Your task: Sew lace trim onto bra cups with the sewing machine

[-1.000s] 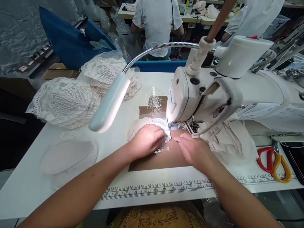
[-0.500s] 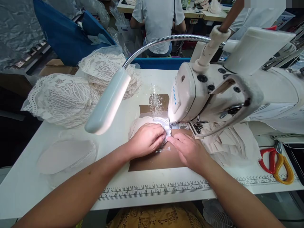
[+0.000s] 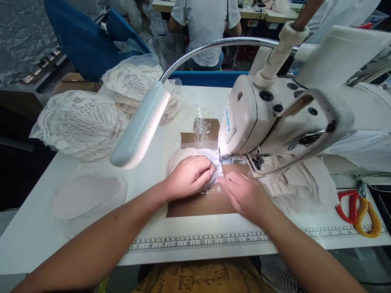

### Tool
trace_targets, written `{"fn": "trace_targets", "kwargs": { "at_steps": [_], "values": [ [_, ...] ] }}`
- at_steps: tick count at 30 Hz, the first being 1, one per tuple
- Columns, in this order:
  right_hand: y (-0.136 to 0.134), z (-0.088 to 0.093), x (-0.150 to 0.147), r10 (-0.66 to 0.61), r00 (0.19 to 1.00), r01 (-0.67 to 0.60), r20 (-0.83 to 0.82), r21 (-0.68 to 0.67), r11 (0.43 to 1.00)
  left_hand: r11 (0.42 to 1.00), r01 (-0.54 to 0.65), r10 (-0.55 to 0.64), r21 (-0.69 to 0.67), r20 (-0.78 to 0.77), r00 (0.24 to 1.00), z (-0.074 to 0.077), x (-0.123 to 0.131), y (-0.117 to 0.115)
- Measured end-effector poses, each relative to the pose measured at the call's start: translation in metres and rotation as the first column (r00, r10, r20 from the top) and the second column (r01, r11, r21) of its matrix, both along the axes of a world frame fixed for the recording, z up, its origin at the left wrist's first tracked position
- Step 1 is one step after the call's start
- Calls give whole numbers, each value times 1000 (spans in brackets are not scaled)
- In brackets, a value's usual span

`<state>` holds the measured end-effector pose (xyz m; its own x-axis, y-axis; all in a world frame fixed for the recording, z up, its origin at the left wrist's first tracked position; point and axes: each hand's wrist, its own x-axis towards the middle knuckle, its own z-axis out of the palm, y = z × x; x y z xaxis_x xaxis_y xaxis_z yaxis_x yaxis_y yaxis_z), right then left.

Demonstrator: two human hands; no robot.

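Observation:
A white lace-edged fabric piece [image 3: 177, 159] lies under the head of a white sewing machine [image 3: 241, 118], its right edge at the needle area. My left hand [image 3: 193, 174] rests over the piece, fingers curled and pinching the fabric left of the needle. Just right of it, my right hand [image 3: 241, 191] pinches the fabric's near edge between thumb and forefinger, slightly below the needle. Part of the fabric is hidden beneath my left hand. Brown tape [image 3: 195, 205] covers the machine bed under both hands.
Stacked lace cups [image 3: 79, 122] stand at the left behind a lamp [image 3: 142, 126]. Pale oval pieces [image 3: 88, 197] lie nearer. At right are layered beige fabric pieces [image 3: 302, 179] and red-and-yellow-handled scissors [image 3: 366, 217]. A printed ruler [image 3: 195, 242] runs along the front edge. A person [image 3: 204, 28] sits beyond.
My camera view has shifted slightly. Both hands stay at the fabric by the needle, with a slightly wider gap between their fingertips.

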<state>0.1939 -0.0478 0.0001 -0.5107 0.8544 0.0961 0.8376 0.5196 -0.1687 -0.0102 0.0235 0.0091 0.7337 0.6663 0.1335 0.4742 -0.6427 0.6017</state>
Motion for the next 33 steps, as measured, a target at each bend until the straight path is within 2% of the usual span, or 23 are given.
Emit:
{"fn": "trace_targets", "kwargs": {
  "at_steps": [6,11,21,25,29,33],
  "values": [
    [-5,0,4,30,999,-30,-17,1,1000,967,150,-136,204,-79,988,-9,-5,-4],
    [-5,2,5,48,999,-49,-20,-19,999,933,189,-146,307,-157,977,-12,-6,-6],
    [-5,3,5,37,999,-38,-15,-83,996,916,213,-160,339,-176,971,-11,-4,-7],
    [-5,3,9,46,996,-54,-81,-94,994,911,220,-157,349,-199,967,-10,-3,-7],
    [-3,0,11,-12,989,9,-150,-24,1000,911,217,-152,350,-203,967,-10,-2,-7],
    [-2,-4,10,-45,996,48,-75,38,998,914,212,-153,347,-191,970,-10,-3,-7]
  ]
}}
